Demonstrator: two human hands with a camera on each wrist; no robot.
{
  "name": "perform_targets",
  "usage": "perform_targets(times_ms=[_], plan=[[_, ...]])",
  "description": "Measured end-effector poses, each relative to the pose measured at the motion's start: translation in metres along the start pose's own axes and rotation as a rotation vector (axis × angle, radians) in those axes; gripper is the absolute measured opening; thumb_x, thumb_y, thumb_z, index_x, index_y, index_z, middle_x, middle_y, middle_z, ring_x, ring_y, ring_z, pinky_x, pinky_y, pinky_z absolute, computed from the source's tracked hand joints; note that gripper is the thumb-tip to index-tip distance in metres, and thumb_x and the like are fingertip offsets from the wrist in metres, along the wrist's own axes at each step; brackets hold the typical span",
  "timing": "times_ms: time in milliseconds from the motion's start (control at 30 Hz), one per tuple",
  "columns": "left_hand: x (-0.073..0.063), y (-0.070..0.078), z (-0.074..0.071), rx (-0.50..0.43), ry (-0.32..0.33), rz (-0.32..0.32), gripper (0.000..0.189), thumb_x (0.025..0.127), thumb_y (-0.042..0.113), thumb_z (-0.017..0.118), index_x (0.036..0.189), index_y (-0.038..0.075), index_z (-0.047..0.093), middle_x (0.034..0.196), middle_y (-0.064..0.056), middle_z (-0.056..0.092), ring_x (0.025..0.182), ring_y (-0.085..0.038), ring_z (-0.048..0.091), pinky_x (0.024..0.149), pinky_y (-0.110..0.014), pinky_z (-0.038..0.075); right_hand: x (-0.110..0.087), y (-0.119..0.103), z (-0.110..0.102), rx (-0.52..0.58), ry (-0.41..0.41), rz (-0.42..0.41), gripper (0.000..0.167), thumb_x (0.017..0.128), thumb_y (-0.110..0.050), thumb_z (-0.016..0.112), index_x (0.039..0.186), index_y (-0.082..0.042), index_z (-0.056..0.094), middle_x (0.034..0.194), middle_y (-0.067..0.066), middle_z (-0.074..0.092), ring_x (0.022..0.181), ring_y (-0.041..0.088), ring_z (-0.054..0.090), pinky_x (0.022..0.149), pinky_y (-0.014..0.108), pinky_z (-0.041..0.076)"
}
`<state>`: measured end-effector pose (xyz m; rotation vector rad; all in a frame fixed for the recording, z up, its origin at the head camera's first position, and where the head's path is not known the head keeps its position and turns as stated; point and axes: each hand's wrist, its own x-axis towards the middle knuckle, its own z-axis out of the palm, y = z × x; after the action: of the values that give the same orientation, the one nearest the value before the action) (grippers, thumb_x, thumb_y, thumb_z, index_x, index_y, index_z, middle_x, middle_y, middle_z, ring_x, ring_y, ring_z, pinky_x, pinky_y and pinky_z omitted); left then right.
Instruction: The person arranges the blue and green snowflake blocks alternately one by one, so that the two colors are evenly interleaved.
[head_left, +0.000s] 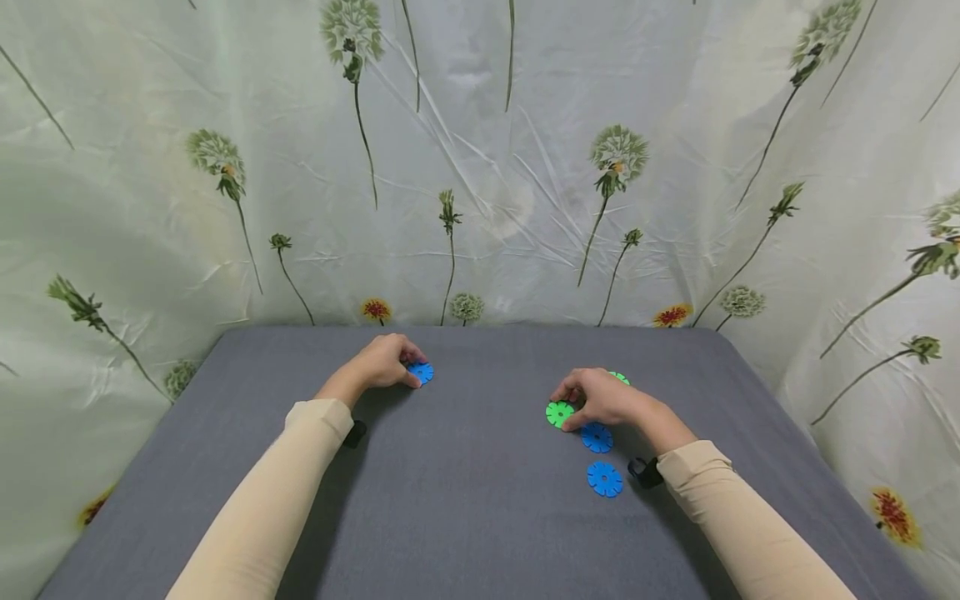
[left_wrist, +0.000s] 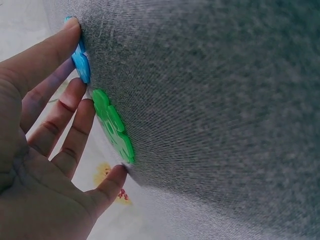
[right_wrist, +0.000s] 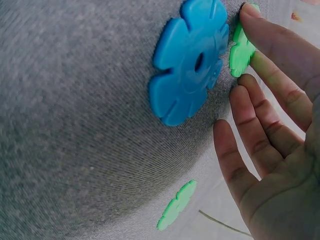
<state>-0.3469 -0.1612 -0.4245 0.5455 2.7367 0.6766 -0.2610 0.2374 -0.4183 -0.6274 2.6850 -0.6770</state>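
Observation:
At the table's back left, my left hand [head_left: 380,363] pinches a blue slotted plastic disc [head_left: 423,372] between thumb and fingers at its edges. The left wrist view has a green disc [left_wrist: 113,127] lying near that hand's other fingers; in the head view the hand hides it. On the right side, my right hand [head_left: 609,397] holds a green slotted disc [head_left: 558,413] by its rim, close on the cloth. A blue disc [head_left: 597,437] lies just under the right wrist, with a second blue disc [head_left: 604,479] nearer me. Beyond that hand another green disc [head_left: 619,377] is partly covered.
A grey cloth [head_left: 480,500] covers the table. Behind it and along the sides hangs a pale curtain [head_left: 495,167] printed with dandelions. A dark band with a small block [head_left: 645,472] sits at the right wrist, and a similar one [head_left: 356,433] at the left.

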Motion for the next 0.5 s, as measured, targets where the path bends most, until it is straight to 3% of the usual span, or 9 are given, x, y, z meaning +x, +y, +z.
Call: perform_targets(times_ms=[500], plan=[[0.0023, 0.0038, -0.0009, 0.017, -0.012, 0.011, 0.041, 0.09, 0.018, 0.089, 0.129, 0.008, 0.079, 0.134, -0.016, 0.074, 0.129, -0.036, 0.067, 0.112, -0.053, 0.053, 0.0027, -0.0058, -0.002, -0.039, 0.0, -0.01, 0.035, 0.084, -0.016, 0.094, 0.115, -0.01, 0.079, 0.11, 0.004, 0.072, 0.102, 0.021, 0.069, 0.092, 0.039, 0.06]])
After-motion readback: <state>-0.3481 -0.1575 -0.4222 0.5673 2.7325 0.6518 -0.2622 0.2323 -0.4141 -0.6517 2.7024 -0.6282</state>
